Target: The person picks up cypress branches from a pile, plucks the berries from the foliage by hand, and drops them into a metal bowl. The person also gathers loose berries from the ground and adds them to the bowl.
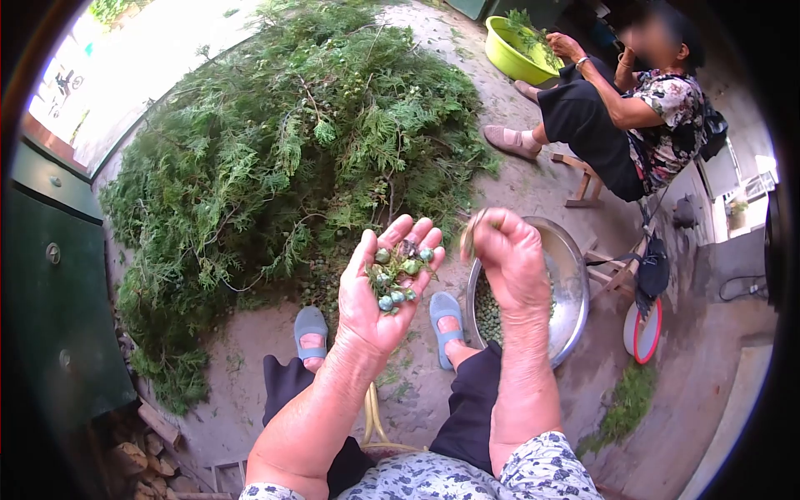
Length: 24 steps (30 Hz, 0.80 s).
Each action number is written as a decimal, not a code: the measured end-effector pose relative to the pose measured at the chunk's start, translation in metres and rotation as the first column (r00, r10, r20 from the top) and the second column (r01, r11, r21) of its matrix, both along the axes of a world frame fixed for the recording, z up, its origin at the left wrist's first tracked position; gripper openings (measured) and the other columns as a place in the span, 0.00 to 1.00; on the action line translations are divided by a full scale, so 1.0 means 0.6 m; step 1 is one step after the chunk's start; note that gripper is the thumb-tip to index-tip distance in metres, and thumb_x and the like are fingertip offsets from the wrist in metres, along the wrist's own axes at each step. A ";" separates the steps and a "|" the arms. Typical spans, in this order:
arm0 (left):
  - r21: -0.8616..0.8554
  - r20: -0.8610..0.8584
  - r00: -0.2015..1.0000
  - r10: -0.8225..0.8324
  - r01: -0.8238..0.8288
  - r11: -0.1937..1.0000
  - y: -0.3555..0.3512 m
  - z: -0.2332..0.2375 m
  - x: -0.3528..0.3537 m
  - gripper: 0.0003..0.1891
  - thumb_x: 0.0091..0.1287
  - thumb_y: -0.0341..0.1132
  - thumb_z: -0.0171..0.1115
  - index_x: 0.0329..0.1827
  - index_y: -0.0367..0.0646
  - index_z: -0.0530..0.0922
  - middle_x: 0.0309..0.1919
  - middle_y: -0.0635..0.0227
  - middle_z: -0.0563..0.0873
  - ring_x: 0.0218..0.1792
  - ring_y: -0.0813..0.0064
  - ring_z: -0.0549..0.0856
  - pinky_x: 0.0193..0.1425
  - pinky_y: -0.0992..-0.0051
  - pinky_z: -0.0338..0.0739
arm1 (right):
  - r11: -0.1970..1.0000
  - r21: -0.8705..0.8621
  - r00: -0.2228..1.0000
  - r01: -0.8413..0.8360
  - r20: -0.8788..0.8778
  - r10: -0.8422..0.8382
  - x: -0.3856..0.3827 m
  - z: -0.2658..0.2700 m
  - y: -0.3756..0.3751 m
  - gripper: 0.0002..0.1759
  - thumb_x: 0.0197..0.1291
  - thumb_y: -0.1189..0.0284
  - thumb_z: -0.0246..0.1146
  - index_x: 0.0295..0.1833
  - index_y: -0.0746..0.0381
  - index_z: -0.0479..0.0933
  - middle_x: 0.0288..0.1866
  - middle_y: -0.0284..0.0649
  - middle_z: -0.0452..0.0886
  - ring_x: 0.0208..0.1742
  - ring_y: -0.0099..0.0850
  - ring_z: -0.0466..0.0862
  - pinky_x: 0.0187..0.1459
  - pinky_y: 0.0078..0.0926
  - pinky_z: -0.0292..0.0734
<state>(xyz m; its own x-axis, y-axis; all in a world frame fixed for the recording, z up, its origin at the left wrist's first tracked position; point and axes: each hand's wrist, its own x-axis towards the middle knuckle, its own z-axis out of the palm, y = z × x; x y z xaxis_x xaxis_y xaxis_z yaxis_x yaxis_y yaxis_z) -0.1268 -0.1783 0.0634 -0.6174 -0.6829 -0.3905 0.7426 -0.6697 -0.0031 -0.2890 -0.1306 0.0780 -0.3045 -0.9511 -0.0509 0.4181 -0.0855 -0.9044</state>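
Sitting low, the person works over their own knees. Left hand [387,292] palm up, grip spread apart, cupping green cones [398,273] and bits of sprig. Right hand [510,260] just right of it, not touching; grip pinched together on a scrap [472,233] too small to identify. Steel bowl [575,287] on the ground under the right hand, beside the right foot, more cones inside. Heap of cut evergreen branches [283,150] fills the far left, its near edge close to the feet. Bare ground runs between heap and bowl. Second person [646,117] seated far right, hand at a green basin [507,57].
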 end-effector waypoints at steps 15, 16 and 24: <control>0.004 -0.019 0.997 0.069 -0.069 0.998 -0.015 0.005 0.009 0.25 0.75 0.47 0.40 0.63 0.33 0.64 0.62 0.48 0.70 0.65 0.54 0.69 0.70 0.57 0.65 | 0.901 0.347 0.557 -0.261 -0.708 0.434 -0.019 0.036 0.016 0.07 0.55 0.75 0.65 0.38 0.66 0.82 0.31 0.37 0.82 0.34 0.22 0.80 0.37 0.23 0.75; -0.006 -0.036 0.997 0.072 -0.072 0.997 -0.016 0.003 0.010 0.25 0.75 0.46 0.40 0.63 0.33 0.64 0.62 0.48 0.70 0.65 0.54 0.70 0.70 0.57 0.66 | 0.901 0.346 0.557 -0.261 -0.709 0.433 -0.019 0.037 0.016 0.07 0.55 0.75 0.65 0.38 0.66 0.82 0.31 0.37 0.82 0.34 0.22 0.80 0.37 0.23 0.75; -0.088 -0.099 0.995 -0.022 0.014 0.996 -0.009 -0.019 0.013 0.25 0.75 0.48 0.40 0.64 0.36 0.65 0.63 0.53 0.71 0.63 0.57 0.72 0.68 0.57 0.68 | 1.000 0.006 0.634 0.012 -0.773 -0.003 0.061 0.024 -0.001 0.14 0.52 0.81 0.66 0.47 0.63 0.81 0.39 0.36 0.76 0.41 0.26 0.79 0.43 0.24 0.76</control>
<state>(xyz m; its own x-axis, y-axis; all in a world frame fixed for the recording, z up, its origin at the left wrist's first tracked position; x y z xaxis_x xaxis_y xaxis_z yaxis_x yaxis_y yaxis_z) -0.1190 -0.1839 0.0519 -0.6627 -0.6999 -0.2663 0.7294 -0.6839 -0.0175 -0.2522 -0.1314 0.0922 -0.2436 -0.9495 0.1979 -0.4352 -0.0754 -0.8972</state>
